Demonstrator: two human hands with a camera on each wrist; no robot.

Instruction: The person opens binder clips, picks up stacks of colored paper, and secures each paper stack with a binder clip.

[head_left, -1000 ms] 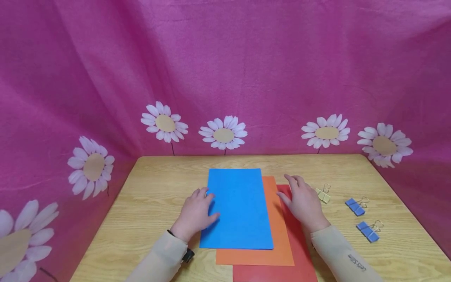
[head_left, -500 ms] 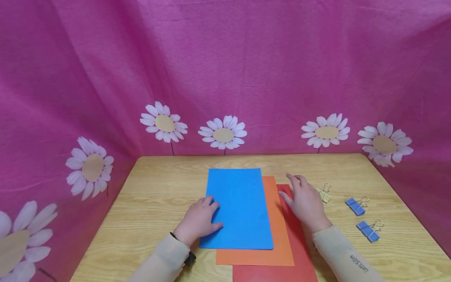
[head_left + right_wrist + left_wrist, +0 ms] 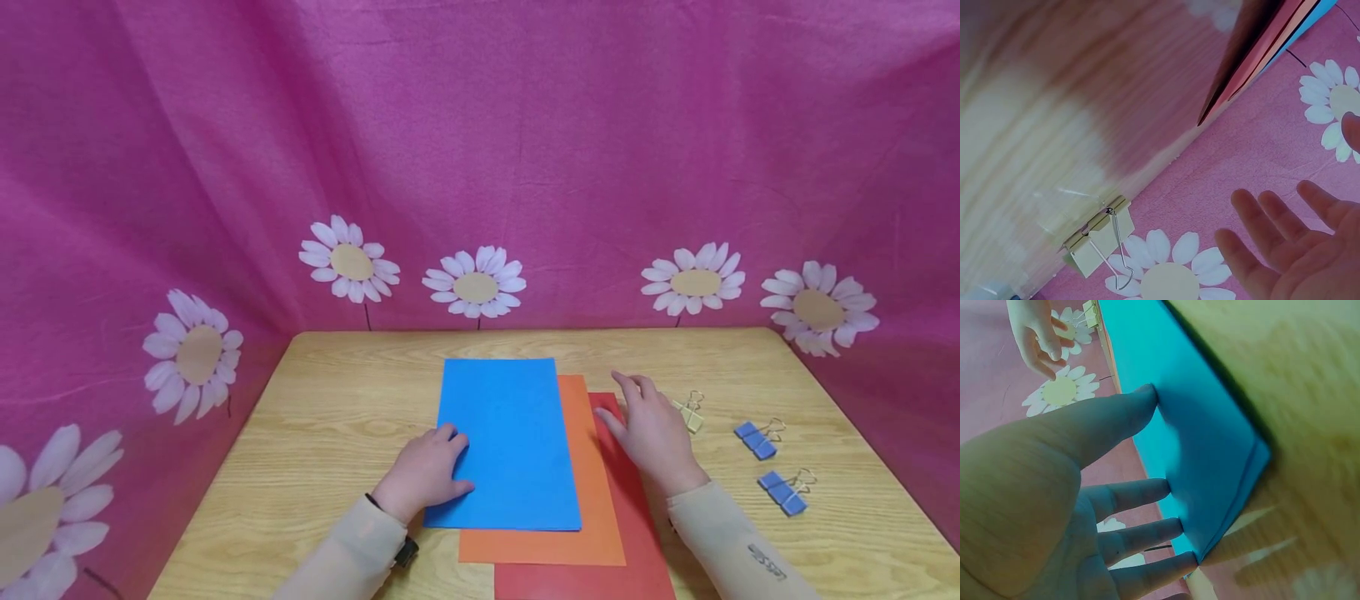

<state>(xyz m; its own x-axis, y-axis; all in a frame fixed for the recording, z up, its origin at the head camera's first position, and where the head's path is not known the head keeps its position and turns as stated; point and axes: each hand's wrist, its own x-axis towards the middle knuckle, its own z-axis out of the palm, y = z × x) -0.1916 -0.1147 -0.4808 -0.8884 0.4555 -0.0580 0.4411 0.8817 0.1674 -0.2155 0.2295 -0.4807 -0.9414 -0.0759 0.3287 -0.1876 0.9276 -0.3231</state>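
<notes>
A blue paper stack [image 3: 502,442] lies on top, its edge showing more than one layer in the left wrist view. Orange paper [image 3: 596,492] and red paper [image 3: 633,508] stick out from beneath it, stepped toward the right and front. My left hand [image 3: 426,471] rests at the blue paper's left edge; its extended thumb and fingertips touch the paper [image 3: 1191,437]. Over the right edge of the red paper hovers my right hand [image 3: 654,433], fingers spread and holding nothing. A yellow binder clip [image 3: 690,414] sits just right of it.
Two blue binder clips [image 3: 756,440] lie farther right on the wooden table [image 3: 330,400]. A magenta curtain [image 3: 585,167] printed with daisies hangs along the table's back and sides.
My left hand has shifted slightly toward me and to the right along the blue paper's left edge. My right hand has moved only a little to the right. The papers stay nearly in place.
</notes>
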